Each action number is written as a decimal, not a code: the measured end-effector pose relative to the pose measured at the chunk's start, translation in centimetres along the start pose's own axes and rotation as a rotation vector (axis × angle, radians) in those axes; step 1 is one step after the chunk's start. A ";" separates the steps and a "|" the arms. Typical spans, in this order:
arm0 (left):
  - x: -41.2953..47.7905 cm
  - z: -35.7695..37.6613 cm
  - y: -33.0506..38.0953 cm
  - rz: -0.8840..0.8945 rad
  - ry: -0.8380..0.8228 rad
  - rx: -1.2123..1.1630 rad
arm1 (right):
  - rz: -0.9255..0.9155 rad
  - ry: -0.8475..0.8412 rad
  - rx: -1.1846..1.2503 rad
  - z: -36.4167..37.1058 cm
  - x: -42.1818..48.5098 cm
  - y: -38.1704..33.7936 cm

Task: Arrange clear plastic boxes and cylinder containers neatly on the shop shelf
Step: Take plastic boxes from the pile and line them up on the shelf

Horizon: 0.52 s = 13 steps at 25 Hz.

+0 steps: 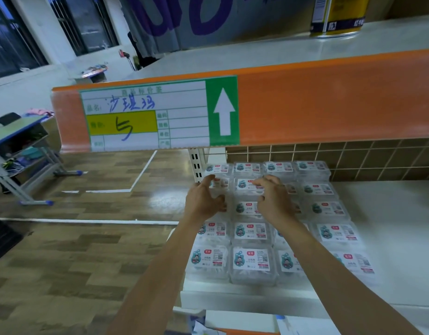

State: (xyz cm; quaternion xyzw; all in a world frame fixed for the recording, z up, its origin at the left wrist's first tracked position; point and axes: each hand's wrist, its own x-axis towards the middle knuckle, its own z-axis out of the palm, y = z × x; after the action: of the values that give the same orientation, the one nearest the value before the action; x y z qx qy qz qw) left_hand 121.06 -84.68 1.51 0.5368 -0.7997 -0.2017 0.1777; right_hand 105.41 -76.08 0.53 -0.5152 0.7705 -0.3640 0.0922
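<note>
Several clear plastic boxes [251, 262] with white printed labels lie in rows on the white lower shelf [389, 226], filling its left part. My left hand [203, 201] reaches over the leftmost column and grips a box [219, 183] in the second row from the back, with curled fingers on its far side and the thumb on its near side. My right hand [275, 201] is over the middle columns, its curled fingers and thumb holding the right edge of the neighbouring box [246, 186]. Boxes under both palms are partly hidden. No cylinder containers show on this shelf.
An orange shelf edge [329, 100] with a green-and-white price tag [146, 114] overhangs the boxes. A yellow tin [339, 15] stands on that upper shelf. A wire grid [353, 155] backs the lower shelf, whose right part is bare. A desk [18, 131] stands on the wooden floor to the left.
</note>
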 end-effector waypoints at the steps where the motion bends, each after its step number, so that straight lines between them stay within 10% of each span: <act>1: 0.0 -0.1 0.0 -0.004 0.003 -0.019 | -0.001 0.006 -0.001 0.2 0.1 0.0; 13: 0.1 0.0 -0.5 -0.053 0.015 -0.143 | 0.014 -0.019 -0.047 1.0 0.5 -0.3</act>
State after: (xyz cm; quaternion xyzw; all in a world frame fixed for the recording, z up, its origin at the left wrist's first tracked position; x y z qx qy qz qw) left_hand 121.43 -85.00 1.25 0.5451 -0.7675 -0.2588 0.2163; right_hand 105.91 -77.07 0.16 -0.5151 0.7816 -0.3402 0.0897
